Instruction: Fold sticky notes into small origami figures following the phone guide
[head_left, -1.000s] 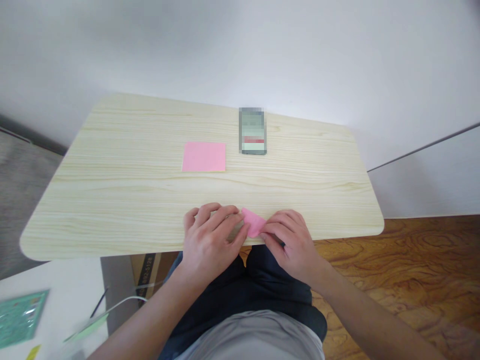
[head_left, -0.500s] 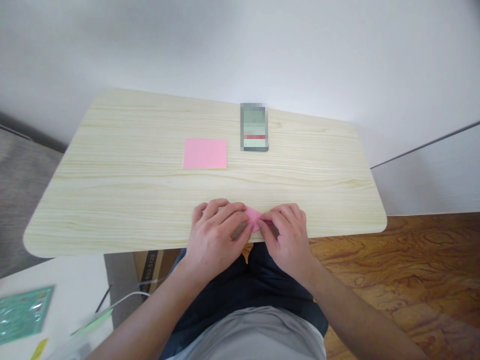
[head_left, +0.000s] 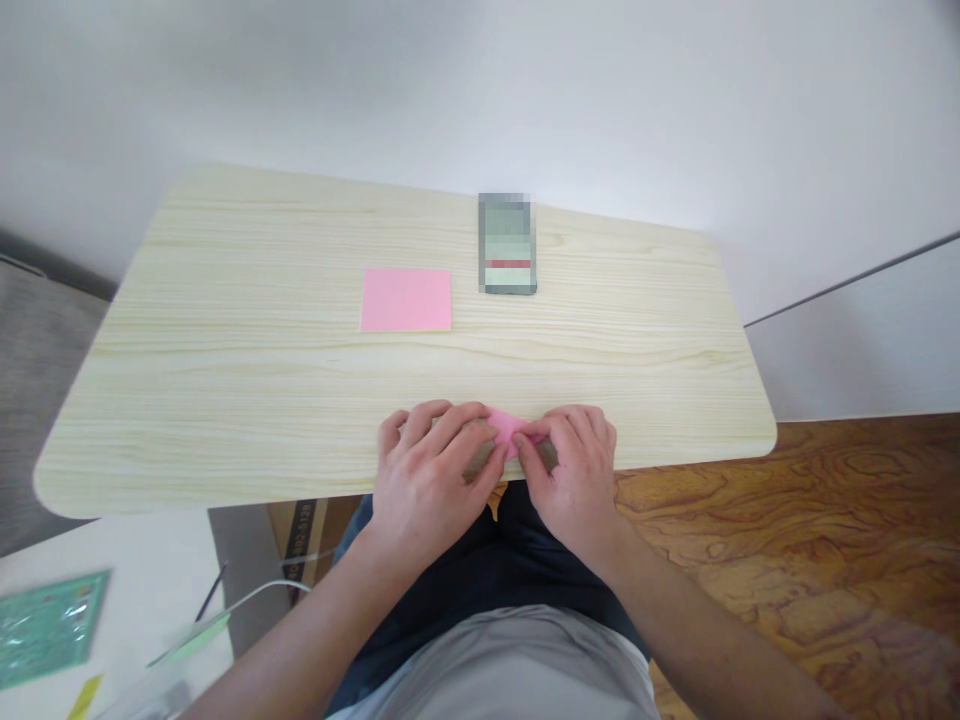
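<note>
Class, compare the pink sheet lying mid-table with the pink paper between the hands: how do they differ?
The sheet lies flat and unfolded; the paper is folded small. The sheet is untouched; the paper is pinched by the left hand and right hand. The sheet lies farther back; the paper is at the table edge. Both are pink.

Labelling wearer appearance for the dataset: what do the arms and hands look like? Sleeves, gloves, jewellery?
Both the left hand and right hand are bare: no gloves, no rings or watch visible. The forearms show no sleeves up to the frame edge. No cables or markings.
</note>
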